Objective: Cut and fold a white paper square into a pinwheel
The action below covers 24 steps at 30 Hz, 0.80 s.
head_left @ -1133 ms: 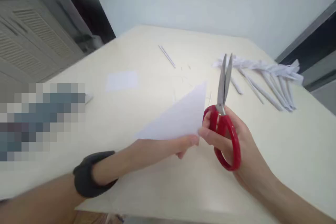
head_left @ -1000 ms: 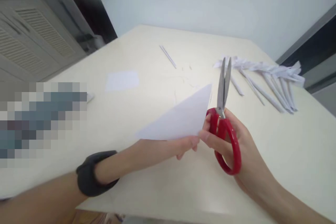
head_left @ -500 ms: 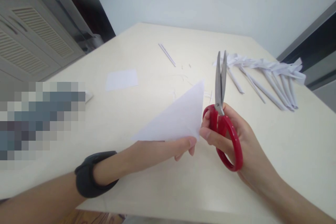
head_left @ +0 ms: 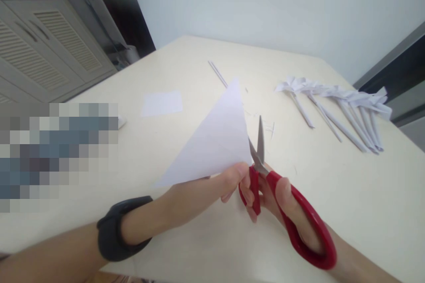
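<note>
A triangle of white paper [head_left: 215,137], looking folded, is pinched at its lower right corner by my left hand [head_left: 215,183], thumb on top. My right hand [head_left: 288,203] grips red-handled scissors [head_left: 307,221], with the thumb through the large loop and fingers in the other. Their blades are spread apart at the right edge of the paper, and one blade is partly hidden behind it. Whether the blades touch the paper I cannot tell. The two hands are close together above the table.
On the pale table [head_left: 199,243] lie a white paper rectangle [head_left: 162,103], thin paper sticks [head_left: 217,73] and small scraps [head_left: 270,129]. Several rolled paper stems with ruffled white paper tops [head_left: 332,93] rest at the right. A blurred-out patch [head_left: 59,146] covers the left side.
The scissors have gone from nearly closed and upright to spread blades, moving left and down to the paper's edge. The paper triangle has tilted, its tip shifting up and left.
</note>
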Available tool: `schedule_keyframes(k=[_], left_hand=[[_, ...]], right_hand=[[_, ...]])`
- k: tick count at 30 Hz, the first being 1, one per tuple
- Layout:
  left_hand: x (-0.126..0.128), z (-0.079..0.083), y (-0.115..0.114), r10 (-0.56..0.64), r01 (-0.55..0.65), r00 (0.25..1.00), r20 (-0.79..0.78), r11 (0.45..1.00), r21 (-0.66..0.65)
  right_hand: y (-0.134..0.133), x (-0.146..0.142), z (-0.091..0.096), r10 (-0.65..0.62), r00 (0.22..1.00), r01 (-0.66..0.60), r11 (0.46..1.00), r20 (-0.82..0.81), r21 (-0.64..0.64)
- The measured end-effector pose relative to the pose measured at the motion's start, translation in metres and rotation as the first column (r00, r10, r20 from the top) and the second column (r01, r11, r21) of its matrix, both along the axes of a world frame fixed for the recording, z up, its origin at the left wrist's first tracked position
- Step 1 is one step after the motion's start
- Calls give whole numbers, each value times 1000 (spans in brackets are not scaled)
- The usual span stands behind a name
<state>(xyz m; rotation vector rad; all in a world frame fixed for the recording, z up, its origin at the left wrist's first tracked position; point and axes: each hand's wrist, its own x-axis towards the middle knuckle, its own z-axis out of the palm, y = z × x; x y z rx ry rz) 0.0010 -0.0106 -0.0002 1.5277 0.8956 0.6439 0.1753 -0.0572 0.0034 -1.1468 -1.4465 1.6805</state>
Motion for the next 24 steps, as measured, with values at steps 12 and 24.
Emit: schedule_keyframes(k=[12,24], left_hand=[[13,17,-3,60,-68,993,-97,994,-85],[16,19,-3,35,-48,996,-77,984,-169]], right_hand=[[-3,-1,2,-12,1000,10,998,29,66],[-3,-7,1,-20,1000,19,999,10,37]])
